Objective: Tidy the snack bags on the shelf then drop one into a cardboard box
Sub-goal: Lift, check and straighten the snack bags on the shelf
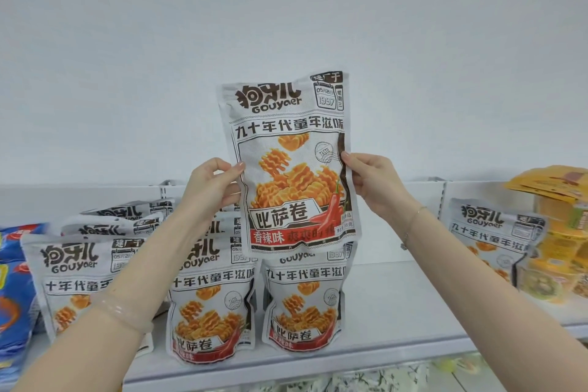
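I hold one grey snack bag point(291, 162) upright in the air above the white shelf point(397, 321). My left hand point(211, 188) pinches its left edge and my right hand point(370, 181) pinches its right edge. Several matching grey bags stand on the shelf below: one at the left point(73, 283), one in the middle point(210, 305) and one just under the held bag point(304, 299). More of them lie behind at the left point(117, 216). Another grey bag point(490, 239) leans at the right. No cardboard box is in view.
Blue snack bags point(14, 289) stand at the far left of the shelf. Yellow cup-shaped packs point(563, 251) are stacked at the far right, with orange packets point(547, 181) on top. A bare stretch of shelf lies between the middle bags and the right bag. A white wall rises behind.
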Demonstrator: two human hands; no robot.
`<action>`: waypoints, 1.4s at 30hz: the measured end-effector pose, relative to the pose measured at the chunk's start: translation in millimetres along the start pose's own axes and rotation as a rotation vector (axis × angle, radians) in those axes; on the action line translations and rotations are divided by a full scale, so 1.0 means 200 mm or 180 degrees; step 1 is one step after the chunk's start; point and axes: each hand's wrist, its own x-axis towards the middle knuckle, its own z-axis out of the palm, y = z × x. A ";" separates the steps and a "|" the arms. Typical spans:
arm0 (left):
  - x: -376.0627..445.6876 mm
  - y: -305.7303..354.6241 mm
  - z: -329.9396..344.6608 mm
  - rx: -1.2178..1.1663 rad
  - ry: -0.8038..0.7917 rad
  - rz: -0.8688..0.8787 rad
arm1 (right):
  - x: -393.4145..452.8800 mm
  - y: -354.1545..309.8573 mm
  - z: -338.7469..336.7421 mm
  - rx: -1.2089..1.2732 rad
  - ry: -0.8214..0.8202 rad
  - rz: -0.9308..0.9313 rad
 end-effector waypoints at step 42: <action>0.93 -0.39 0.25 0.1503 -0.0518 -0.0774 | 0.97 0.50 -0.11 -0.1876 -0.0198 0.0331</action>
